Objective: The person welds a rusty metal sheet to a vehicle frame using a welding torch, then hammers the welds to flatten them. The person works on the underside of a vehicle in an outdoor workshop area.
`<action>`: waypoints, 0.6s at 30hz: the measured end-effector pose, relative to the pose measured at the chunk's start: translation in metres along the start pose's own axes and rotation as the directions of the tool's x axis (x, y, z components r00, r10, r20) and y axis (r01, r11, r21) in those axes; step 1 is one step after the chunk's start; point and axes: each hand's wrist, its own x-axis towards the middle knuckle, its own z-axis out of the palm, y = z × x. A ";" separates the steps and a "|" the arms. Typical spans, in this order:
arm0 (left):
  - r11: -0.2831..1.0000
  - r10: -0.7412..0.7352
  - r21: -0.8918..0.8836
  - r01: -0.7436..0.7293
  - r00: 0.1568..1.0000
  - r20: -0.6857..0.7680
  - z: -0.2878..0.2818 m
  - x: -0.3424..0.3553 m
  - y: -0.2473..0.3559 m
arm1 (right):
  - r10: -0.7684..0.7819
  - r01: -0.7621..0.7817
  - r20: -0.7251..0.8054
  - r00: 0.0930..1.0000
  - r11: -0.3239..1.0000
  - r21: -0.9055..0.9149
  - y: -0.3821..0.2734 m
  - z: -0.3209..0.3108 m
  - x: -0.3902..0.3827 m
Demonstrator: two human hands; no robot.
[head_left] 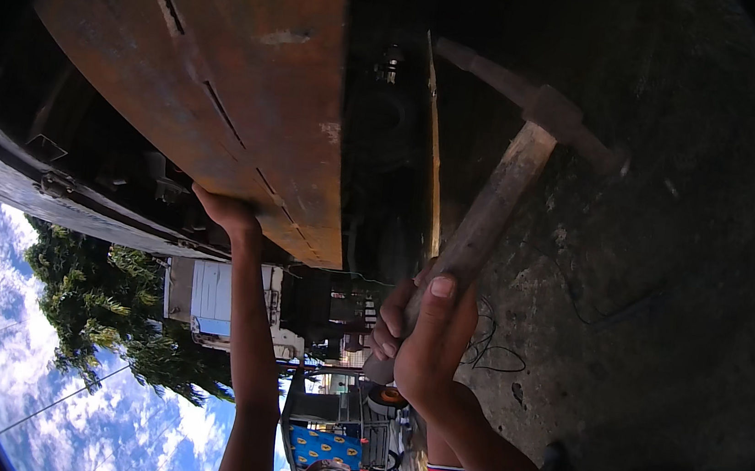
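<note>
My right hand (431,338) is closed round the wooden handle of a hammer (495,207), its thumb lying along the wood. The dark metal head has a long tapering end toward the upper left and a shorter end toward the right. It is held apart from the rusty brown metal panel (264,86), which has a broken line of narrow slots along it. My left hand (228,212) touches the panel's lower left edge with the arm stretched up. Most of its fingers are hidden, so its grip is unclear.
Dark vehicle framework (149,175) lies left of the panel. A thin strip with a lit edge (435,150) runs beside the hammer. Thin cable (498,354) loops over the concrete ground (666,293). Farther off are a white truck (215,297), a parked vehicle with blue patterned cloth (323,449) and trees.
</note>
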 end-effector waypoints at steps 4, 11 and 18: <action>0.922 0.107 0.382 -0.072 0.992 -0.072 0.007 -0.006 0.009 | -0.120 0.082 -0.123 0.985 0.958 -0.276 0.017 -0.040 -0.011; 0.935 -0.104 0.331 0.124 0.992 -0.077 0.011 -0.018 0.050 | -0.226 -0.034 -0.229 0.947 0.636 -0.771 0.070 -0.167 -0.042; 0.982 -0.061 0.184 0.045 0.995 0.080 -0.010 -0.023 0.045 | -0.212 -0.396 -0.479 0.852 0.337 -0.854 0.086 -0.313 -0.125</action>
